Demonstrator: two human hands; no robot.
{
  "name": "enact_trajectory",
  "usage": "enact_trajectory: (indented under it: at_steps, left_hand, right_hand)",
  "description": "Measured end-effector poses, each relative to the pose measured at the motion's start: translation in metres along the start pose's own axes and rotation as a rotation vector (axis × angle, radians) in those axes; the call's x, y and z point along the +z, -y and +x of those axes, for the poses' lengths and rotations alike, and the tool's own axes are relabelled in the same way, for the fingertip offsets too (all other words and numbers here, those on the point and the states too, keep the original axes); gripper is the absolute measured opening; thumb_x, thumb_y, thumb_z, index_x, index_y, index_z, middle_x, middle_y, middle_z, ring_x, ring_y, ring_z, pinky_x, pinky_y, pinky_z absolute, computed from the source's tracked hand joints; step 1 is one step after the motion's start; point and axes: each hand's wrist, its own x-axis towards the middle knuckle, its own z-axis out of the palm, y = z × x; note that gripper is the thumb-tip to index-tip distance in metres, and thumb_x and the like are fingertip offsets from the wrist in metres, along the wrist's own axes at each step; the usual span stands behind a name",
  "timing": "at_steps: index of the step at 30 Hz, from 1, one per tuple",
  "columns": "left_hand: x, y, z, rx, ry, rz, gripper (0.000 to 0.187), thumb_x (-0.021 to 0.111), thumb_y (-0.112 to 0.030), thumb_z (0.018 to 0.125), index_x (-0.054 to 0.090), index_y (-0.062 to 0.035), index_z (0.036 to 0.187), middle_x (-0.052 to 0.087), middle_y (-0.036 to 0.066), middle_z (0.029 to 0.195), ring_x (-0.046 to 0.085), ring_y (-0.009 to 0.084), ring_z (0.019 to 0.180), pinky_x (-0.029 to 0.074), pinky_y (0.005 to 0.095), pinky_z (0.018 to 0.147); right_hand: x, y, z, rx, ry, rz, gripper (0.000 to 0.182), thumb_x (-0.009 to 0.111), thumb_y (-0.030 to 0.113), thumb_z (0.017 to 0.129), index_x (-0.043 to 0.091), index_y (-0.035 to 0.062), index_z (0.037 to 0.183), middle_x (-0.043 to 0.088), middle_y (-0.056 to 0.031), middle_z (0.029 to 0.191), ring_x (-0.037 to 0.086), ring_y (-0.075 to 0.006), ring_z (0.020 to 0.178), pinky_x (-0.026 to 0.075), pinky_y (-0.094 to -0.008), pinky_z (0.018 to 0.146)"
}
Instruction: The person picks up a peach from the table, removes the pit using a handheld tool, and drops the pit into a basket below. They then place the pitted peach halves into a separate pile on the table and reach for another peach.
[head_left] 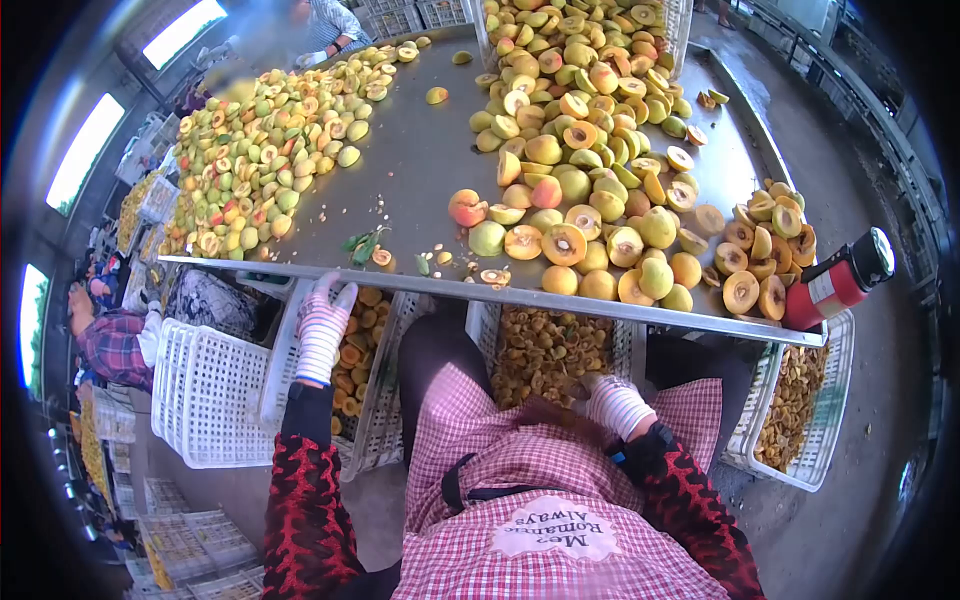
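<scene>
My left hand (325,328), in a striped white-and-pink glove, rests at the table's front edge with its fingers stretched out, holding nothing. Below it, a white crate (398,330) contains halved yellow fruit. My right hand (612,404), gloved alike, is low by my lap at the checked apron (500,460). Its fingers are curled around something brownish and blurred that I cannot make out. Just past it, another crate (628,345) holds brown fruit scraps (550,350). On the metal table (400,170), a big pile of halved peach-like fruit (590,190) lies front right.
A second fruit pile (270,160) covers the table's left side. A red bottle with a black cap (835,285) lies tilted at the right corner. White crates (210,390) stand at left and a scrap-filled crate (835,400) at right. A person's gloved hand (312,59) is across the table.
</scene>
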Motion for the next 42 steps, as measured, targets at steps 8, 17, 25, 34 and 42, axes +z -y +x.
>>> enact_trajectory:
  at_steps: [8, 17, 25, 34, 42]
  left_hand:
    - [0.087, -0.195, 0.115, 0.151, 0.411, 0.032, 0.043, 0.065, -0.025, 0.084, 0.054, -0.0079, 0.122, 0.063, 0.011, 0.109, 0.062, 0.0232, 0.096, 0.051, 0.0343, 0.079]
    - [0.107, -0.192, 0.133, -0.150, 0.659, -1.026, 0.061, 0.072, -0.003, 0.074, 0.046, -0.0128, 0.128, 0.056, 0.009, 0.113, 0.060, 0.0252, 0.094, 0.054, 0.0430, 0.071]
    - [0.081, -0.219, 0.099, -0.014, 0.828, -1.572, 0.057, 0.069, -0.001, 0.076, 0.046, -0.0137, 0.126, 0.050, 0.010, 0.119, 0.053, 0.0296, 0.109, 0.051, 0.0483, 0.087]
    - [0.074, -0.276, 0.008, -0.128, 0.862, -1.760, 0.031, 0.069, -0.015, 0.082, 0.059, -0.0123, 0.111, 0.055, 0.007, 0.120, 0.052, 0.0247, 0.115, 0.048, 0.0463, 0.091]
    - [0.075, -0.304, -0.065, 0.122, 0.560, -1.697, 0.035, 0.067, -0.022, 0.085, 0.055, -0.0062, 0.114, 0.057, 0.006, 0.111, 0.055, 0.0174, 0.105, 0.047, 0.0347, 0.093]
  right_hand:
    - [0.004, -0.006, 0.013, 0.038, 0.179, 0.115, 0.042, 0.063, 0.032, 0.078, 0.061, 0.0032, 0.109, 0.063, -0.0231, 0.103, 0.060, -0.0376, 0.098, 0.046, -0.0445, 0.087]
    - [-0.003, -0.017, 0.011, -0.011, 0.147, 0.166, 0.046, 0.064, 0.037, 0.078, 0.059, 0.0012, 0.106, 0.064, -0.0237, 0.096, 0.061, -0.0393, 0.094, 0.047, -0.0445, 0.083]
    - [-0.012, -0.017, -0.001, 0.000, 0.169, 0.175, 0.041, 0.062, 0.033, 0.079, 0.060, 0.0033, 0.108, 0.064, -0.0228, 0.102, 0.060, -0.0375, 0.099, 0.045, -0.0443, 0.088]
    - [-0.079, 0.014, -0.032, -0.189, -0.241, 1.446, 0.024, 0.067, 0.007, 0.077, 0.052, 0.0031, 0.095, 0.056, -0.0008, 0.074, 0.053, -0.0078, 0.054, 0.043, -0.0200, 0.048]
    - [-0.130, 0.054, 0.017, -0.352, -0.635, 1.537, 0.053, 0.075, 0.006, 0.068, 0.049, -0.0011, 0.114, 0.055, -0.0014, 0.088, 0.051, -0.0070, 0.079, 0.046, -0.0225, 0.066]
